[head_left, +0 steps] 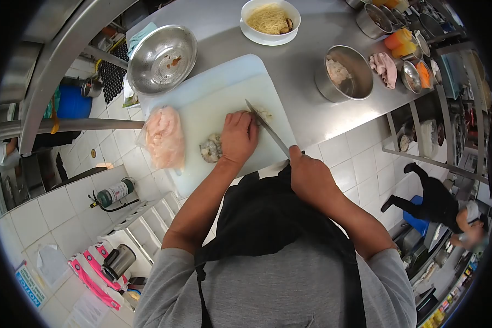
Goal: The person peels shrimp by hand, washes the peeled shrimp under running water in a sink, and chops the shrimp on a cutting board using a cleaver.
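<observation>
A kitchen knife [270,131] is in my right hand [310,176], its fingers wrapped round the handle and its blade slanting over the cutting board [235,82]. On the board, my left hand [240,136] is closed, fingers curled beside the blade; whatever lies under the fingertips is hidden. Small chopped pale pieces [264,114] lie on the far side of the blade. Just left of my left hand sits a small pile of greyish raw shrimp [210,150]. A plastic bag of pale pink raw meat [164,136] rests at the board's left edge.
A steel bowl [158,71] stands behind the board at left, a white bowl of noodles [269,22] at the back. To the right are a steel pot [358,82] with pale pieces inside and a pink cloth [384,69]. Another person [440,205] is at far right.
</observation>
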